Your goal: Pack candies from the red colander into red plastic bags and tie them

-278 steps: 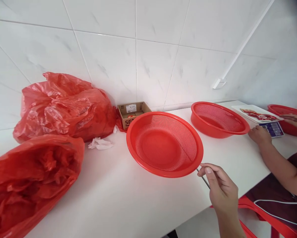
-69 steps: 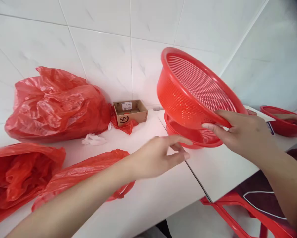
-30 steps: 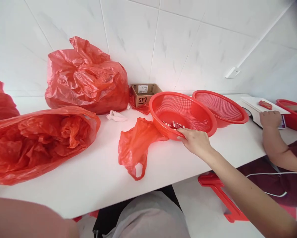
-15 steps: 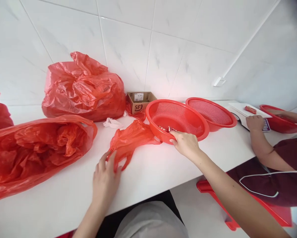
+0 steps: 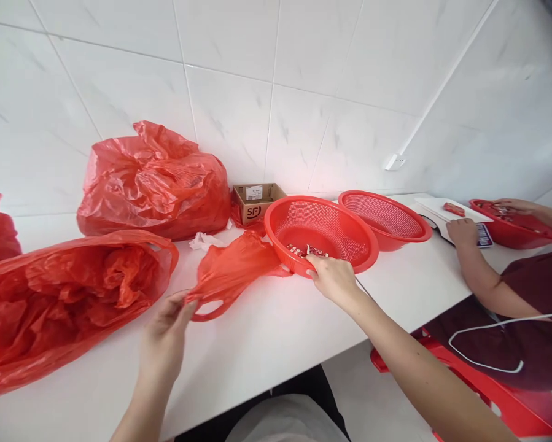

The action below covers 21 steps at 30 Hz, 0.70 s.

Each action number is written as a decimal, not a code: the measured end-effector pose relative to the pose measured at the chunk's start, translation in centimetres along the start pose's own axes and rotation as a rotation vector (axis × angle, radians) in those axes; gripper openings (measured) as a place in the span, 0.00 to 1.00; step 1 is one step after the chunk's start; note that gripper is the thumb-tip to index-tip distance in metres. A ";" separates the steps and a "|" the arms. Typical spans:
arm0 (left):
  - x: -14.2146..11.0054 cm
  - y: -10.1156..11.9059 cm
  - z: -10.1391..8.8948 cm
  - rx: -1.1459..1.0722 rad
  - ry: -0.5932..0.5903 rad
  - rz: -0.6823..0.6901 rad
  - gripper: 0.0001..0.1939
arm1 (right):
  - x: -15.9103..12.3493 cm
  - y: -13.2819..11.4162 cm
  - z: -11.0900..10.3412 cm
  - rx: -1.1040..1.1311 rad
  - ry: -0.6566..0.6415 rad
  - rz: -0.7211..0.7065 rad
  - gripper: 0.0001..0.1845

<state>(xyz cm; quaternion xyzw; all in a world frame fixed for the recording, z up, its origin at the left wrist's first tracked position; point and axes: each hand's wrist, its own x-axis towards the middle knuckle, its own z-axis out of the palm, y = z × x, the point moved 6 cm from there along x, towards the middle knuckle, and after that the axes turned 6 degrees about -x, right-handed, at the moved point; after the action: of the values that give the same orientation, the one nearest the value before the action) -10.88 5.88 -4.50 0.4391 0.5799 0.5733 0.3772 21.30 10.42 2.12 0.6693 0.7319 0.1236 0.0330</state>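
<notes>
My left hand (image 5: pixel 164 337) pinches the handle end of a thin red plastic bag (image 5: pixel 233 264), which lies stretched over the white table. The bag's far end reaches the side of a round red plastic colander (image 5: pixel 349 236). My right hand (image 5: pixel 334 281) is closed over the colander's near rim, fingers inside and thumb outside. Several small red-and-white wrapped packets (image 5: pixel 298 250) lie in the colander beside those fingers. Part of the packets is hidden by the hand.
A second red colander (image 5: pixel 386 216) stands to the right. Left are a large stuffed red bag (image 5: pixel 153 184) and an open bag (image 5: pixel 73 288) of crumpled bags. A cardboard box (image 5: pixel 257 202) stands near the wall. At right, a co-worker's hand (image 5: pixel 462 232) rests by a white scale (image 5: pixel 435 209).
My left hand has closed on the bag's handle and drawn it left, stretching the bag. My right hand stays on the colander's rim. The view has shifted slightly.
</notes>
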 end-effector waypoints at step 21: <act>-2.4 6.4 -1.6 -0.143 -0.152 -0.055 0.18 | -5.8 -8.8 -1.5 0.206 -0.036 -0.436 0.28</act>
<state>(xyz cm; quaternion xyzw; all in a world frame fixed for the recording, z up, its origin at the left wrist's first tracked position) -11.12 2.79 1.77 0.4372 0.5192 0.5675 0.4661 13.03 3.79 0.93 0.4973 0.8672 0.0263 0.0033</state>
